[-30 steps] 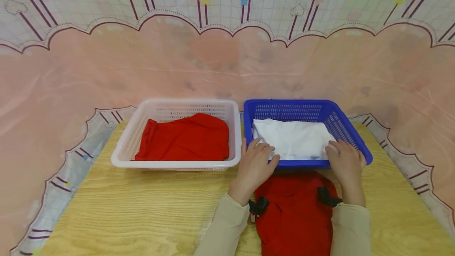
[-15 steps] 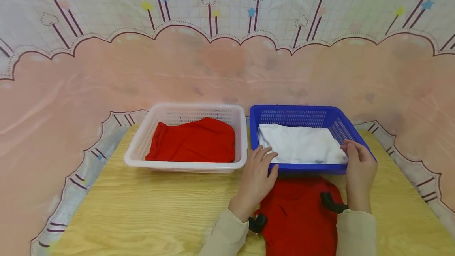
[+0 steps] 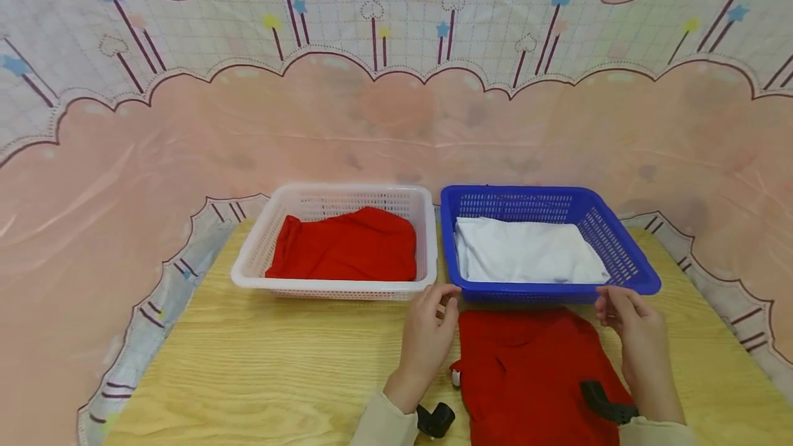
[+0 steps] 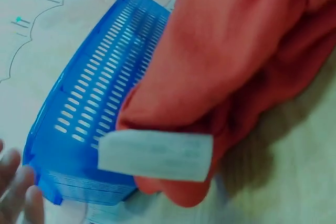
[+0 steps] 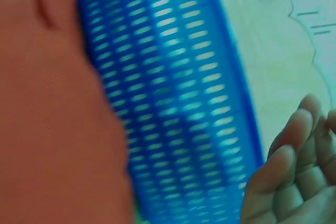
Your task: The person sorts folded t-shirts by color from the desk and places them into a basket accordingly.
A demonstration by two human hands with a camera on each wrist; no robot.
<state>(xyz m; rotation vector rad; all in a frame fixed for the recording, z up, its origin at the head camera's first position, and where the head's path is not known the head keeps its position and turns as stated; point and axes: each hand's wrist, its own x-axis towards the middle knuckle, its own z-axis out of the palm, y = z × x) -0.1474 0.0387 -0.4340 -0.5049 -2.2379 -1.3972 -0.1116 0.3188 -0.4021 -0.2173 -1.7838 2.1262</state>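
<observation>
A red garment (image 3: 533, 377) lies spread on the table in front of the blue basket (image 3: 526, 289), with a white tag (image 4: 156, 155) showing at its left side in the left wrist view. Folded white cloth (image 3: 526, 251) rests inside that basket. My left hand (image 3: 427, 336), holding nothing, is near the basket's front left corner, fingers loosely bent. On the other side, my right hand (image 3: 638, 343) hovers by the front right corner, its fingers also relaxed and without anything in them. The garment lies between the two hands.
To the left of the blue basket stands a white basket (image 3: 334, 285) with folded red cloth (image 3: 347, 246) in it. The wooden table (image 3: 279, 363) extends to a patterned backdrop (image 3: 372, 129) behind the baskets.
Both hands have come away from the white cloth and the blue basket, back toward the front. The right hand's fingers were at the cloth's right edge half a second ago. The view has shifted slightly.
</observation>
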